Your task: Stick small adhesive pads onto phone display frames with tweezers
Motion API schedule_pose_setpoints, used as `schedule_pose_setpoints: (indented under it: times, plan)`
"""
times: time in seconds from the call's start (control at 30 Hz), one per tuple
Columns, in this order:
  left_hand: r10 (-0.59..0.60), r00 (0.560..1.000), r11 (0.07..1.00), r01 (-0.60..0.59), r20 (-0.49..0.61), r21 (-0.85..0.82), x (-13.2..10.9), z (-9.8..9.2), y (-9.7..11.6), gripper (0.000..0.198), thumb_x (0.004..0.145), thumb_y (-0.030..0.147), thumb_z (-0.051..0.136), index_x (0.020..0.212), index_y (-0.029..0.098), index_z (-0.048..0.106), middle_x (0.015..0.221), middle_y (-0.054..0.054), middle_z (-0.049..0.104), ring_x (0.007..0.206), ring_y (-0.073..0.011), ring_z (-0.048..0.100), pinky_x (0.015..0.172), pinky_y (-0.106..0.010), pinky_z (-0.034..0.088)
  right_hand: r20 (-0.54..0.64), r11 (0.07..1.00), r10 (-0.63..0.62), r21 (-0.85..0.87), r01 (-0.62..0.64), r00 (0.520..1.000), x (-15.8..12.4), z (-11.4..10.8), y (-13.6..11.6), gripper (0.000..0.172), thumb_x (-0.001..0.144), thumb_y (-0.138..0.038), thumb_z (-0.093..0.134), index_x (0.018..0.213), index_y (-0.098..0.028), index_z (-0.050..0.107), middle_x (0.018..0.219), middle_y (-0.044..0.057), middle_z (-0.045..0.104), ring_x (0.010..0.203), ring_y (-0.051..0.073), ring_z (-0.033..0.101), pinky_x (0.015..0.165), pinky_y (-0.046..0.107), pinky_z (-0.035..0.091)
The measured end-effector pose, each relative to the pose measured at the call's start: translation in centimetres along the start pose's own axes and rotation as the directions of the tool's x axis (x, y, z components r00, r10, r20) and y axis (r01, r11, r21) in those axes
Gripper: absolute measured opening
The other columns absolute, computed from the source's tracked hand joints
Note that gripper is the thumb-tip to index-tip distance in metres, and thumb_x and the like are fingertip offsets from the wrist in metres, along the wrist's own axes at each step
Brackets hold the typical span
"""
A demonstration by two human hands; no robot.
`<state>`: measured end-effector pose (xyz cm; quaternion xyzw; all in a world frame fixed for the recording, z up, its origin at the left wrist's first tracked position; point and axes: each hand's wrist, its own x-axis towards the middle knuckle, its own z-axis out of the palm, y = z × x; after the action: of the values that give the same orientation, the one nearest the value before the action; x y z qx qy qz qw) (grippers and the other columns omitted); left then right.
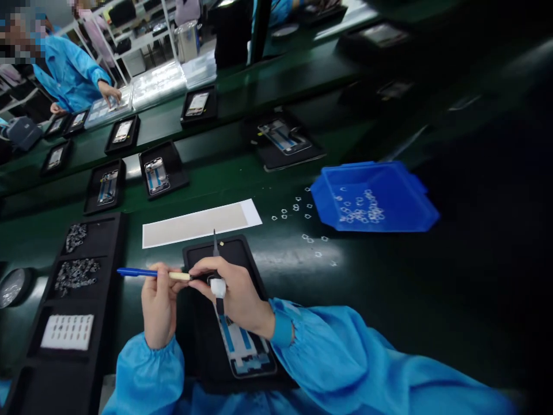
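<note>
**K:** Dark green bench (389, 288) runs the whole shot, second row behind it, right side drops into shadow. Nothing readable there.

**M:** Biggest items?

**K:** Blue bin (415, 202) right of centre, small pale ring-like parts inside and some spilled on the bench just left of it. Long black parts tray (110, 276) on the left, compartments with dark small parts and one white card; its near end is cut off by the frame edge. White paper strip (201, 223) lies between them, long axis roughly left-right.

**M:** Work piece?

**K:** Black holder tray (242, 253) in front of the person, phone frame (246, 349) lying flat in it. Long axis runs away from the person, tilted slightly left at the far end. Upper part is hidden under the hands, near end partly under the blue sleeves.

**M:** Hands?

**K:** Left hand (159, 308) closed around a blue pen-like tool (142, 272), held about level, blue end pointing left, pale end pointing right toward the other hand. Right hand (235, 291) pinches tweezers (215, 245), one end sticking up away from the person. White wrap on one right fingertip. Where the two tools meet is hidden by the fingers, can't tell what's gripped there.

**M:** Background?

**K:** More black trays with phone frames on the far row. Another person in a blue coat (71, 72) top left, hand on a tray.
</note>
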<state>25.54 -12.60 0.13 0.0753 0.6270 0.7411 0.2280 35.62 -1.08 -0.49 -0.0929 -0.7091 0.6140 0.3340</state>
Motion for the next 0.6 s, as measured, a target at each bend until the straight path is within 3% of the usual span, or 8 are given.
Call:
schedule_pose_setpoints:
  times: [0.1, 0.2, 0.27, 0.33, 0.43, 0.6]
  plan:
    - [0.118, 0.976, 0.985, -0.139, 0.185, 0.106, -1.1, -0.1, 0.5, 0.027, 0.089, 0.047, 0.064, 0.093, 0.020, 0.060, 0.088, -0.003, 0.070, 0.078, -0.0169, 0.072, 0.068, -0.030, 0.062, -0.012, 0.964, 0.189, 0.193, -0.183, 0.982, -0.3, -1.3, -0.3, 0.022, 0.083, -0.027, 0.074, 0.099, -0.023, 0.059, 0.092, 0.003, 0.074, 0.086, 0.018, 0.073, 0.079, 0.033, 0.059]
    - [0.287, 0.901, 0.863, -0.390, 0.325, 0.320, -2.2, -0.1, 1.4, 0.016, 0.091, 0.035, 0.062, 0.094, 0.020, 0.066, 0.096, -0.006, 0.070, 0.090, -0.0193, 0.072, 0.075, -0.031, 0.062, 0.088, 0.829, 0.379, 0.411, -0.380, 0.921, -0.5, -2.4, -0.5, 0.029, 0.078, -0.031, 0.078, 0.096, -0.023, 0.057, 0.085, 0.000, 0.073, 0.078, 0.016, 0.072, 0.075, 0.030, 0.058]
    - [0.366, 0.866, 0.765, -0.489, 0.342, 0.419, -2.5, 0.2, 1.7, 0.011, 0.089, 0.029, 0.065, 0.092, 0.019, 0.066, 0.092, -0.006, 0.072, 0.087, -0.0188, 0.072, 0.075, -0.029, 0.062, 0.197, 0.700, 0.465, 0.515, -0.495, 0.863, -0.5, -3.0, -0.4, 0.034, 0.074, -0.033, 0.081, 0.096, -0.022, 0.057, 0.080, -0.002, 0.072, 0.073, 0.015, 0.072, 0.074, 0.029, 0.058]
    - [0.392, 0.875, 0.751, -0.483, 0.285, 0.451, -2.5, 0.5, 1.6, 0.011, 0.086, 0.027, 0.068, 0.092, 0.019, 0.064, 0.086, -0.004, 0.073, 0.076, -0.0172, 0.074, 0.070, -0.028, 0.062, 0.245, 0.613, 0.512, 0.567, -0.550, 0.824, -0.6, -3.3, -0.3, 0.037, 0.072, -0.035, 0.081, 0.097, -0.022, 0.058, 0.082, -0.002, 0.073, 0.074, 0.015, 0.073, 0.077, 0.031, 0.058]
    - [0.409, 0.894, 0.767, -0.446, 0.184, 0.461, -2.2, 0.8, 0.9, 0.015, 0.083, 0.025, 0.070, 0.092, 0.019, 0.061, 0.081, -0.001, 0.074, 0.066, -0.0167, 0.074, 0.064, -0.027, 0.062, 0.154, 0.648, 0.534, 0.556, -0.520, 0.831, -1.2, -3.3, -0.2, 0.037, 0.074, -0.034, 0.080, 0.100, -0.022, 0.057, 0.092, 0.001, 0.075, 0.082, 0.017, 0.074, 0.083, 0.035, 0.058]
    - [0.495, 0.838, 0.663, -0.534, 0.229, 0.524, -1.8, 0.4, -0.3, 0.016, 0.079, 0.022, 0.075, 0.089, 0.019, 0.063, 0.080, 0.000, 0.072, 0.072, -0.0166, 0.073, 0.065, -0.025, 0.060, 0.027, 0.771, 0.501, 0.441, -0.460, 0.865, -2.3, -2.7, -0.5, 0.030, 0.078, -0.025, 0.074, 0.100, -0.023, 0.054, 0.092, 0.002, 0.074, 0.083, 0.016, 0.072, 0.078, 0.032, 0.058]
